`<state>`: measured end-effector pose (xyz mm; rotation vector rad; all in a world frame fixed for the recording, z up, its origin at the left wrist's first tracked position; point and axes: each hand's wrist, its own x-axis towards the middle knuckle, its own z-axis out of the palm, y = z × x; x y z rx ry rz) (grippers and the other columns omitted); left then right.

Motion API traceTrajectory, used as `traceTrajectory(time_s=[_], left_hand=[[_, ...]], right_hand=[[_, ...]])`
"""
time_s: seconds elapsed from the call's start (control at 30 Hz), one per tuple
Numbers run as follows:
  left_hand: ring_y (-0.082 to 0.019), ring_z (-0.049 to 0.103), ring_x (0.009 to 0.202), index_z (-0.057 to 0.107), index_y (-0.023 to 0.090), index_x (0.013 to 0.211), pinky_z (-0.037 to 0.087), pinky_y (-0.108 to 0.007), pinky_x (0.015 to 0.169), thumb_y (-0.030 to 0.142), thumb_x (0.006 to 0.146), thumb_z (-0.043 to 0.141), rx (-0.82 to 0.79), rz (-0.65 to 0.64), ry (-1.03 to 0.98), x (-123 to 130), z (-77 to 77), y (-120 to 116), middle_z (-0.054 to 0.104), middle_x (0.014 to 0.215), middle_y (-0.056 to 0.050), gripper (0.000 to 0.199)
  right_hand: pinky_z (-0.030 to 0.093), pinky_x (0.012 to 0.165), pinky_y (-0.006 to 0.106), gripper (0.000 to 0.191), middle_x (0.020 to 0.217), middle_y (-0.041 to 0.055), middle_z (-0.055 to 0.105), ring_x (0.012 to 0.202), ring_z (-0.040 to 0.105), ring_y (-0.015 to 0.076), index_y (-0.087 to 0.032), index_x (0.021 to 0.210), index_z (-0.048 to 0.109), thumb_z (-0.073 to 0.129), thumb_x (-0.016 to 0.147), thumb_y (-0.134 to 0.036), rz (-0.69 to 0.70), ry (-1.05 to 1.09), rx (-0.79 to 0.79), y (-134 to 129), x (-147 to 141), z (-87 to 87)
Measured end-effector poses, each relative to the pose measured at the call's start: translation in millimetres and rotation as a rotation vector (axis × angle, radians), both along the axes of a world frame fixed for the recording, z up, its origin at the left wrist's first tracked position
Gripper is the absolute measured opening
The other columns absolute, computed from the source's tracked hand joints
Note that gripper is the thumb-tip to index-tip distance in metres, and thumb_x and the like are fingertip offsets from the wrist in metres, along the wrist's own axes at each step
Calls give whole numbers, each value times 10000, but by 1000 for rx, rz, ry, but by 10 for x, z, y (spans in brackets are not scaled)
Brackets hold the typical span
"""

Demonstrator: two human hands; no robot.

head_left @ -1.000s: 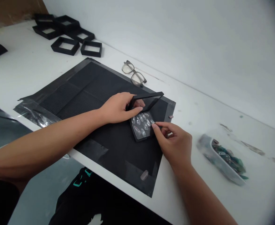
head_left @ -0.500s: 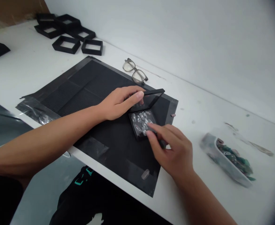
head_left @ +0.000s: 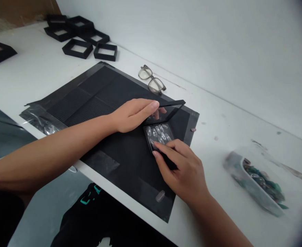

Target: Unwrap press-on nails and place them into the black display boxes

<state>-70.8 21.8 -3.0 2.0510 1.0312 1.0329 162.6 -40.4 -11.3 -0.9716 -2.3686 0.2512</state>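
Note:
A small black case [head_left: 147, 140] stands with its lid raised on a black mat [head_left: 130, 178]. Inside lie several clear press-on nails [head_left: 160, 131] with silvery decoration. My left hand [head_left: 135, 113] grips the tilted clear-windowed lid [head_left: 175, 108], thumb on top and fingers visible through the window. Over the case's front part is my right hand [head_left: 183, 164], index finger and thumb drawn close together at a nail near the front left corner. What lies between those fingertips is hidden. A single loose clear nail [head_left: 160, 196] rests near the mat's front right corner.
Eyeglasses [head_left: 152, 79] lie behind the mat. Several black frames [head_left: 105, 52] are piled at the back left, with another black box [head_left: 1, 51] at the far left. A translucent tub [head_left: 254, 183] of green and dark pieces stands at right. Crumpled clear plastic [head_left: 41, 120] lies at the mat's left.
My right hand has moved left across the case, from the middle nails to the front left corner. My left hand still keeps the lid raised. The view has shifted slightly.

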Motion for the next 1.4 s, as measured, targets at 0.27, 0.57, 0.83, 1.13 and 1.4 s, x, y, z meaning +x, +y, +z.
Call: traceTrajectory(time_s=[0.27, 0.57, 0.83, 1.13, 1.4], left_hand=[[-164, 695, 975, 722, 157, 933, 512, -295, 911, 559, 1057, 257, 38, 17, 23, 9, 26, 10, 762, 1072, -75, 627], [-163, 694, 955, 731, 159, 1001, 509, -285, 900, 558, 1058, 251, 32, 16, 41, -4, 35, 7, 765, 1017, -71, 627], [-158, 695, 953, 726, 158, 1078, 517, -275, 895, 554, 1058, 266, -14, 11, 13, -1, 17, -3, 756, 990, -70, 608], [-165, 697, 952, 730, 160, 1082, 516, -280, 898, 568, 1053, 255, 11, 24, 67, -6, 57, -3, 758, 972, -69, 627], [-165, 698, 944, 729, 157, 1095, 512, -283, 908, 534, 1061, 248, 41, 10, 93, -20, 62, 5, 758, 975, -68, 612]], right_hand=[[523, 670, 313, 203, 827, 42, 662, 749, 608, 164, -182, 1087, 750, 606, 949, -222, 14, -17, -33, 12, 46, 4], [513, 660, 306, 168, 792, 35, 656, 718, 600, 158, -164, 1031, 762, 654, 925, -238, -92, 9, 12, 9, 84, 30], [478, 593, 272, 125, 676, -13, 599, 617, 564, 124, -204, 915, 784, 685, 907, -280, -150, 92, -83, 41, 24, -15], [464, 586, 271, 163, 629, -26, 564, 611, 567, 127, -222, 903, 789, 669, 910, -332, -265, 87, -104, 42, -77, -36], [489, 647, 283, 237, 714, 6, 646, 669, 586, 143, -188, 1120, 767, 635, 946, -280, -98, 19, 66, 17, -138, -27]])
